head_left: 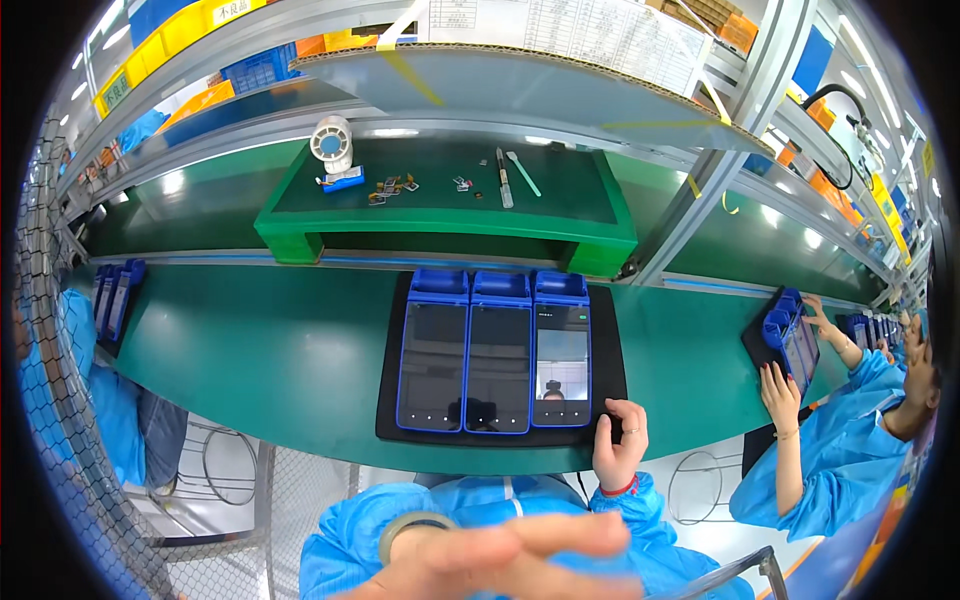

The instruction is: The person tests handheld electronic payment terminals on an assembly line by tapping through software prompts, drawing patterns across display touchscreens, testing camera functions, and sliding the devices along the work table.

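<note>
Three blue-cased handheld terminals lie side by side on a black mat (610, 350), their raised blue tops toward the far side. Dark screens show on the left terminal (434, 355) and the middle terminal (499, 360). The right terminal (562, 350) is lit, with a camera-like picture on it. Beside its lower right corner, my right hand (621, 440) rests at the mat's edge, fingers curled in and nothing visible in them. My left hand (500, 560) is raised close to the camera, slightly blurred. Its fingers stretch to the right, holding nothing I can see.
On a green raised stand (445, 222) are a white round device (332, 145), small parts, a pen-like tool (504, 180) and a pale green stick (524, 174). A shelf (520, 85) overhangs it. At right, a co-worker's hands (780, 398) touch another terminal. Another person sits left.
</note>
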The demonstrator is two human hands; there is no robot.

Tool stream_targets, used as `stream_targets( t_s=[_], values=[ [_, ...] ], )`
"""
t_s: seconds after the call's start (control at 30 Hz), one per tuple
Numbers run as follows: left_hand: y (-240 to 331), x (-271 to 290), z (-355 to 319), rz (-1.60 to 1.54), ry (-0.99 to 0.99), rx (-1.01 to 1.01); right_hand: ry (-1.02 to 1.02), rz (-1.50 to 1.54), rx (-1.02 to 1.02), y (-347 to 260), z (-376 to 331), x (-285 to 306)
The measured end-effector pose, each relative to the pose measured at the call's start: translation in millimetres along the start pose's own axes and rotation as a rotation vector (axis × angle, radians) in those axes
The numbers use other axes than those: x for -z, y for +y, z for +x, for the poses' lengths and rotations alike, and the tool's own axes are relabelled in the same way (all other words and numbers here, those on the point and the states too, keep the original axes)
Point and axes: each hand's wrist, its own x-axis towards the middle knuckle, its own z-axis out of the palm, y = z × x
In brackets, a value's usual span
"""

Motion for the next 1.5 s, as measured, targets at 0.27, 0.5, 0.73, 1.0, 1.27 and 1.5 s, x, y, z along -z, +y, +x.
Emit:
stream_targets(
  t_s=[0.27,0.5,0.73,1.0,1.27,1.5],
  values=[
    [30.7,133.3,3.7,1.12,0.312,-0.03,-0.016,-0.002,0.011,-0.3,1.7,2.9],
    [31.6,176.1,-32.7,1.061,0.556,0.342,-0.052,-0.075,0.147,-17.3,5.9,4.8],
    [35.5,180.5,-25.7,0.994,0.419,0.487,-0.321,-0.105,0.31,-46.0,1.5,-0.6],
    [36.7,183.7,-27.1,1.027,0.435,0.503,-0.388,-0.141,0.45,-58.5,1.4,-26.9],
    [36.2,179.5,-21.8,1.025,0.439,0.505,-0.384,-0.207,0.419,-74.4,8.5,-45.2],
    [36.3,176.1,-22.0,1.026,0.485,0.479,-0.267,-0.303,0.265,-47.2,4.8,-4.6]
  ],
)
